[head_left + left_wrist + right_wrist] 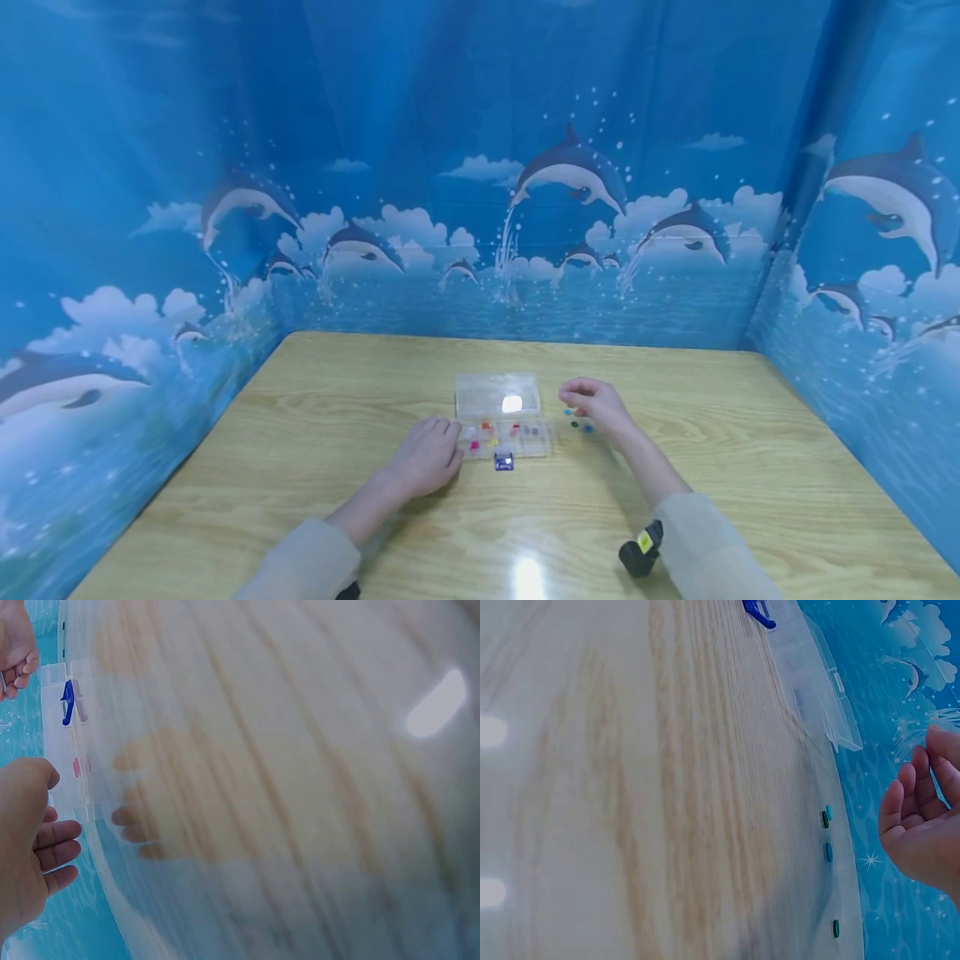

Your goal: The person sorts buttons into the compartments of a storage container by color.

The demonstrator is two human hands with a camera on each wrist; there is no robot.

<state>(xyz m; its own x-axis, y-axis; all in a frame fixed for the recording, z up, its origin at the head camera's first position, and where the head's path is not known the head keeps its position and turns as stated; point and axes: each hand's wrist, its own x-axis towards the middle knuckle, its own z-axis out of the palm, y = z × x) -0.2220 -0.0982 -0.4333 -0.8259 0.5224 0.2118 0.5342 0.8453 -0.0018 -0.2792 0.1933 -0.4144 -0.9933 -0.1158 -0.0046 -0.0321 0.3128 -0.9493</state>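
A clear plastic compartment box (537, 450) stands on the table with its lid (480, 396) raised at the back. Small red, orange, yellow and pink pieces lie in its compartments, and a blue latch (503, 462) shows at the front. My left hand (426, 457) rests at the box's left end, fingers relaxed. Right of the box, my right hand (600, 406) hovers over several small beads: blue (828, 852), green (836, 928) and a light blue one (567, 412). Its thumb and fingertips come together; whether they pinch a bead is hidden.
The box and beads lie on a wood-grain table (360, 375). A blue curtain (420, 167) printed with dolphins hangs behind the table and along both sides. A black wrist-worn device (640, 550) sits at the right sleeve.
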